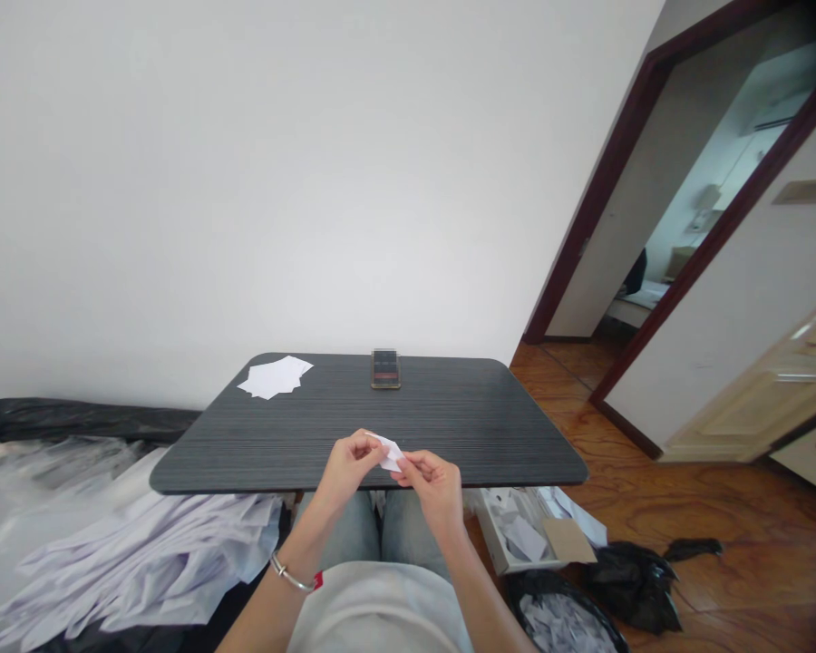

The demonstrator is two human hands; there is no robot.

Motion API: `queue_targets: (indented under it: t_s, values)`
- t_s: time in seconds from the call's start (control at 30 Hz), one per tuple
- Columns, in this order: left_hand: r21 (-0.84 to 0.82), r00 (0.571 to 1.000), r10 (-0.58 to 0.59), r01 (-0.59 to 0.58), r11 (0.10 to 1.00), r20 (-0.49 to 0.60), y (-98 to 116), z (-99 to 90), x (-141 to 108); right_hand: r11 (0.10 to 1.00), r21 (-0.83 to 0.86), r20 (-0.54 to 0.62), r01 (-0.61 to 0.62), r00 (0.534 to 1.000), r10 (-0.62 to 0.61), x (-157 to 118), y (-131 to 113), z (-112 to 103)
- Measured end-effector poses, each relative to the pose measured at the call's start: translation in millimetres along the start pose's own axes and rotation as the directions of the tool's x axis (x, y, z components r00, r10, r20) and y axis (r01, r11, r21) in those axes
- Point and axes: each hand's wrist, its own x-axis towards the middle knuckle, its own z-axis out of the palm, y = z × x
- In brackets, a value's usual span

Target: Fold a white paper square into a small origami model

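Observation:
A small folded piece of white paper [390, 453] is pinched between my two hands, just above the front edge of the dark table [449, 408]. My left hand [351, 462] grips its upper left end between thumb and fingers. At the lower right end, the thumb and fingers of my right hand [432, 482] close on it. A pile of white paper sheets [276, 376] lies at the table's back left corner. Near the back edge a phone [385, 369] rests in the middle, its screen lit.
White cloth-like material [156, 553] is heaped low on the left beside clear plastic wrapping [54, 472]. On the floor at right stand a box of white papers [496, 544], a black bag of white pieces [564, 626] and another black bag [636, 580]. A doorway [585, 245] opens at right.

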Motion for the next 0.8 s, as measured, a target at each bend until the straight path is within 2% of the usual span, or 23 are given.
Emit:
queue_targets:
  t_s: [0.2,0.33,0.57,0.67,0.8]
  values:
    - [-0.037,1.000,0.001,-0.001,0.999,0.003,-2.2,0.8,-0.3,0.998,0.036,-0.007,-0.047,0.999,0.047,1.4,2.2,-0.1]
    - [0.050,0.999,0.048,-0.047,0.998,-0.013,-3.0,1.3,0.4,0.996,0.029,0.014,-0.082,0.997,0.082,2.6,1.9,0.1]
    - [0.162,0.996,0.081,-0.084,0.983,0.025,-2.1,0.5,-1.2,0.993,0.030,0.060,-0.111,0.992,0.109,4.5,2.9,-2.2]
    - [0.101,0.998,0.057,-0.059,0.993,0.025,-2.3,0.6,-0.7,0.991,0.060,0.049,-0.119,0.992,0.116,6.2,5.1,-3.6]
    - [-0.040,0.998,0.035,-0.037,0.999,-0.056,-2.5,1.2,1.4,0.987,0.086,0.047,-0.135,0.990,0.131,7.2,3.9,-5.0]
